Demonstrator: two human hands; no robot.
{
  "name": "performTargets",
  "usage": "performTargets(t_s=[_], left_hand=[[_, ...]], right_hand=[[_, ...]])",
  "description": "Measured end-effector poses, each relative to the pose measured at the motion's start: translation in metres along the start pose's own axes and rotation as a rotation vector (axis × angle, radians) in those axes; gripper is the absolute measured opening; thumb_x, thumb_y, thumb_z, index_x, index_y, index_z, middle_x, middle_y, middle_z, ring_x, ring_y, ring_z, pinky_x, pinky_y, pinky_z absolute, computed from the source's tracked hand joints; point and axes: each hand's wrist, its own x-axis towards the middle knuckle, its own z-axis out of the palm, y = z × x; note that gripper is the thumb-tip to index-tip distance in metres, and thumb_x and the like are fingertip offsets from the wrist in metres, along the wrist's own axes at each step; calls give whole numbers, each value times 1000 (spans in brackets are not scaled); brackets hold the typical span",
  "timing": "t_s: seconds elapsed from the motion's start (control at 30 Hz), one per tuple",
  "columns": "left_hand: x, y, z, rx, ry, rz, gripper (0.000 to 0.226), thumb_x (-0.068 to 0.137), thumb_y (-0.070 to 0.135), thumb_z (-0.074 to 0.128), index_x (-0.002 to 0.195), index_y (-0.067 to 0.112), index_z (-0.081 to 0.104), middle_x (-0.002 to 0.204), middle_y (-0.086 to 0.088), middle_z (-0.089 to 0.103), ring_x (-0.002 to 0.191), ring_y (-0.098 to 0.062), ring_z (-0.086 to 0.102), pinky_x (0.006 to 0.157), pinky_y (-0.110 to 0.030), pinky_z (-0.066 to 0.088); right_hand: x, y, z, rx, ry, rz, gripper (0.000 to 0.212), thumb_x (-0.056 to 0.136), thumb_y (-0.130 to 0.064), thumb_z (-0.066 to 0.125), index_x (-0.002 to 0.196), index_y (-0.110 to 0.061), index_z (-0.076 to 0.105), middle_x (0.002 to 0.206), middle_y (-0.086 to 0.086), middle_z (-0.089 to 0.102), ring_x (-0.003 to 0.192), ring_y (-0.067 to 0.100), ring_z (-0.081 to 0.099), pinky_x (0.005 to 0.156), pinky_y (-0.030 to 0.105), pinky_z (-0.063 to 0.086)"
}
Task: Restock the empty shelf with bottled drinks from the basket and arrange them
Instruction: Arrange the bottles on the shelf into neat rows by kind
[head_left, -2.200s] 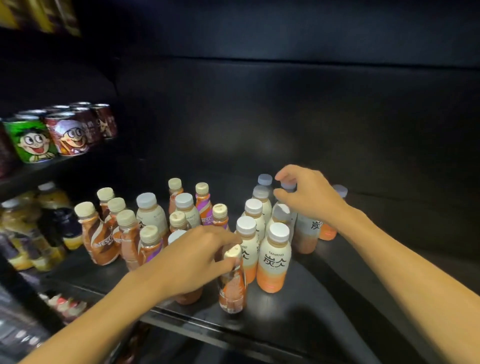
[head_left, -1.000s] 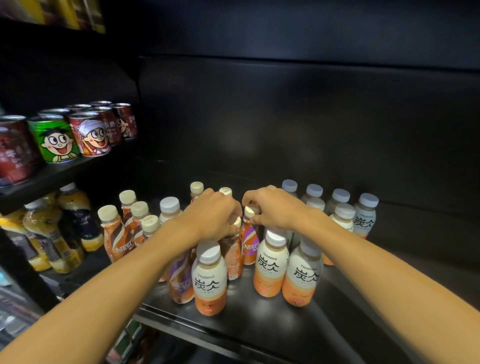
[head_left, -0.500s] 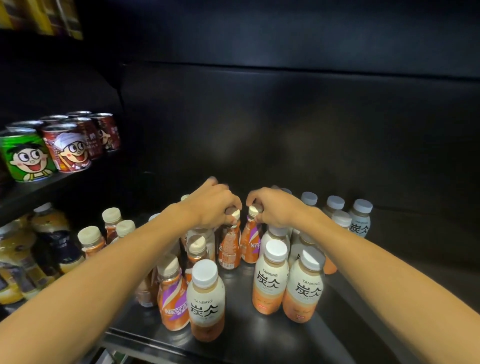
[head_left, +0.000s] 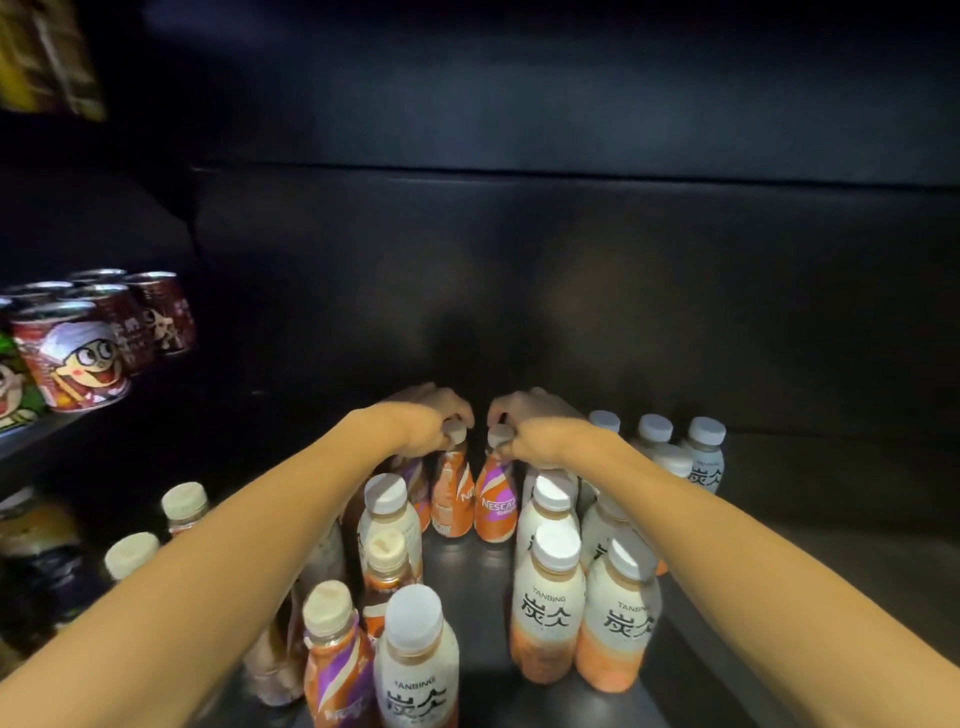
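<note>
We've got a dark black shelf (head_left: 467, 566) with cartoon cans (head_left: 72, 358) on a ledge at frame left. Mid-frame, two orange Nescafe bottles (head_left: 496, 499) stand side by side; our left hand (head_left: 423, 421) pinches one cap, our right hand (head_left: 532, 428) pinches the other. White Tanbing bottles (head_left: 548, 613) crowd lower right.

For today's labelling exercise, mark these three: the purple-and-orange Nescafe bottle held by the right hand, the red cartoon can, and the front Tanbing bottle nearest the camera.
Purple-and-orange Nescafe bottle (head_left: 497, 506): head view, on its label.
Red cartoon can (head_left: 72, 364): head view, on its printed side.
Front Tanbing bottle (head_left: 415, 675): head view, on its white body.
</note>
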Motion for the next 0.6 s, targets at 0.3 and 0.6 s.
performTargets(t_s=[0.3, 0.6], left_hand=[[19, -7, 4, -239, 115, 42, 28, 82, 25, 80, 90, 45, 63, 101, 19, 54, 101, -10, 56, 84, -31, 48], [28, -12, 9, -270, 119, 1, 50, 84, 16, 77, 130, 28, 60, 128, 4, 62, 117, -17, 59, 97, -36, 51]], right_hand=[[4, 3, 1, -77, 132, 45, 40, 93, -31, 72, 132, -26, 61, 129, 9, 58, 122, 28, 50, 88, 30, 32], [16, 11, 3, -113, 138, 2, 39, 86, -39, 78, 121, -27, 65, 113, 1, 66, 113, 21, 55, 102, 40, 33]])
